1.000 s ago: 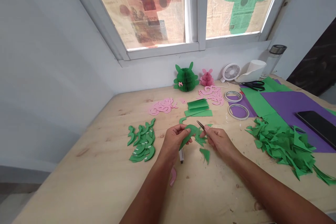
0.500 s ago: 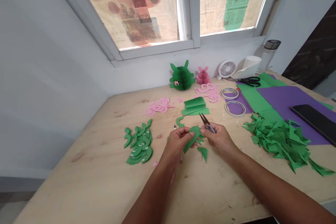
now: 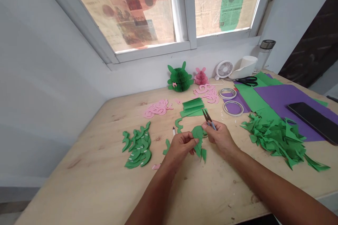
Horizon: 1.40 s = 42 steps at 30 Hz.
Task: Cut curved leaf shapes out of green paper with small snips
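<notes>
My left hand (image 3: pixel 180 146) pinches a green paper cutout (image 3: pixel 197 135) between thumb and fingers over the middle of the table. In my right hand (image 3: pixel 221 137) is a pair of small thread snips (image 3: pixel 208 116), blades pointing up and away. The right fingertips also touch the paper's upper right edge. Just below the cutout is a pointed green scrap (image 3: pixel 203 154). A pen (image 3: pixel 174 130) lies partly hidden behind my left hand. Beyond my hands are folded green paper strips (image 3: pixel 193 104) and a curved green cutout (image 3: pixel 179 123).
Green cutouts (image 3: pixel 137 149) lie left, green scraps (image 3: pixel 280 137) right. Pink cutouts (image 3: pixel 157 108), green (image 3: pixel 180 80) and pink paper figures (image 3: pixel 201 77), tape rolls (image 3: pixel 233 108), a fan (image 3: pixel 224 69), black scissors (image 3: pixel 246 81), a bottle (image 3: pixel 264 54), purple paper (image 3: pixel 277 95) and a phone (image 3: pixel 314 121) surround them.
The green cutout has turned more upright in my fingers. My right hand has shifted slightly right relative to the left. The whole view has moved a little.
</notes>
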Tool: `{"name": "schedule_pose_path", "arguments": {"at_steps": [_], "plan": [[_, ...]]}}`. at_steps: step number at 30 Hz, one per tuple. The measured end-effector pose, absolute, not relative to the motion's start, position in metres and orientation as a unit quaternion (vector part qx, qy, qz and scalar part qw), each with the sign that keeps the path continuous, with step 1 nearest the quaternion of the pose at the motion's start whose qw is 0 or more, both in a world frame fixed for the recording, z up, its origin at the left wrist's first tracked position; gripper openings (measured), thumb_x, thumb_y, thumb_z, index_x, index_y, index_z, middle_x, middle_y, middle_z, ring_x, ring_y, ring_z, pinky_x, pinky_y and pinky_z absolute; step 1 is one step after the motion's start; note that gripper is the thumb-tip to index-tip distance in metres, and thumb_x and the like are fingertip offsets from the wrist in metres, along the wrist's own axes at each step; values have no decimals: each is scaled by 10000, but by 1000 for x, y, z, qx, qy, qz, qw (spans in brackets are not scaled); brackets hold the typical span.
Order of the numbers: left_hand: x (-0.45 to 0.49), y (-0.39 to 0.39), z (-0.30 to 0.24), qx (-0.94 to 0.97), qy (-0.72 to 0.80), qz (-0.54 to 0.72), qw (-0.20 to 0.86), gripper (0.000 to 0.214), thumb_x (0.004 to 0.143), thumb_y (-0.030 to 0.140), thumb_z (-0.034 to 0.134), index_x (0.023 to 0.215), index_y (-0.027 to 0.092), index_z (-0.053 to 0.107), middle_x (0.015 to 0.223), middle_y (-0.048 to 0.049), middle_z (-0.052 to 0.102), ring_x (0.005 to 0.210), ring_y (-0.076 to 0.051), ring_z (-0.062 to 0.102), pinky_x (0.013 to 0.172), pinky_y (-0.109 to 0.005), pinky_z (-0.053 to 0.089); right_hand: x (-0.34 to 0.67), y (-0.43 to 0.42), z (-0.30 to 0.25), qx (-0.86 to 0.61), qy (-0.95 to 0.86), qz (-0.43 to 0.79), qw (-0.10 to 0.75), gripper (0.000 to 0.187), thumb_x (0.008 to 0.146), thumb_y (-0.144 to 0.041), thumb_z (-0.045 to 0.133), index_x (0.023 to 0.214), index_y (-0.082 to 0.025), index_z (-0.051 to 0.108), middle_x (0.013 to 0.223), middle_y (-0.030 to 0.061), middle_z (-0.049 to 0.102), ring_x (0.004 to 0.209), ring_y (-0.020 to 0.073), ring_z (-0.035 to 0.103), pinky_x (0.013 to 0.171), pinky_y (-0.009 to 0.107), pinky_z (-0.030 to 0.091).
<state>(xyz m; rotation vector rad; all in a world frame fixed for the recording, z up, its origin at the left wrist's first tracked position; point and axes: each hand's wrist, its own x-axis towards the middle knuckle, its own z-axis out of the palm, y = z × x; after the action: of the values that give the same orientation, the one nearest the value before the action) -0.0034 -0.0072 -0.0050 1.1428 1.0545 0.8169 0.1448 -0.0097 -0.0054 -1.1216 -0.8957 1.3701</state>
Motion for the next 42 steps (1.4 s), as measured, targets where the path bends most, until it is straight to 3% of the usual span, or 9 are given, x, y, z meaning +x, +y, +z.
{"name": "schedule_pose_path", "arguments": {"at_steps": [9, 22, 30, 42], "plan": [[-4, -3, -10, 472, 466, 403, 631, 232, 592, 347, 703, 611, 140, 599, 528, 8, 558, 441, -90, 484, 457, -217, 420, 143, -10, -11, -472, -393, 592, 521, 305, 640, -409, 697, 718, -155, 547, 487, -90, 340, 393, 42, 191, 389, 226, 99], [0, -10, -5, 496, 468, 355, 639, 221, 625, 327, 683, 587, 157, 547, 443, 3, 575, 398, -98, 507, 436, -207, 394, 144, -8, -11, -481, -400, 566, 536, 266, 643, -365, 689, 680, -164, 517, 498, -91, 310, 415, 45, 198, 394, 217, 121], [-1, -11, -1, 440, 484, 427, 624, 224, 605, 310, 705, 645, 159, 544, 466, 9, 590, 426, -114, 541, 456, -220, 426, 143, -9, -14, -473, -425, 582, 508, 271, 671, -395, 670, 709, -153, 554, 457, -96, 294, 401, 48, 183, 393, 223, 113], [2, -9, -5, 411, 475, 430, 648, 261, 586, 325, 731, 642, 156, 540, 474, 12, 584, 446, -126, 567, 477, -235, 457, 140, -11, -12, -490, -453, 555, 497, 199, 660, -324, 665, 643, -163, 550, 509, -67, 384, 460, 71, 280, 447, 227, 194]]}}
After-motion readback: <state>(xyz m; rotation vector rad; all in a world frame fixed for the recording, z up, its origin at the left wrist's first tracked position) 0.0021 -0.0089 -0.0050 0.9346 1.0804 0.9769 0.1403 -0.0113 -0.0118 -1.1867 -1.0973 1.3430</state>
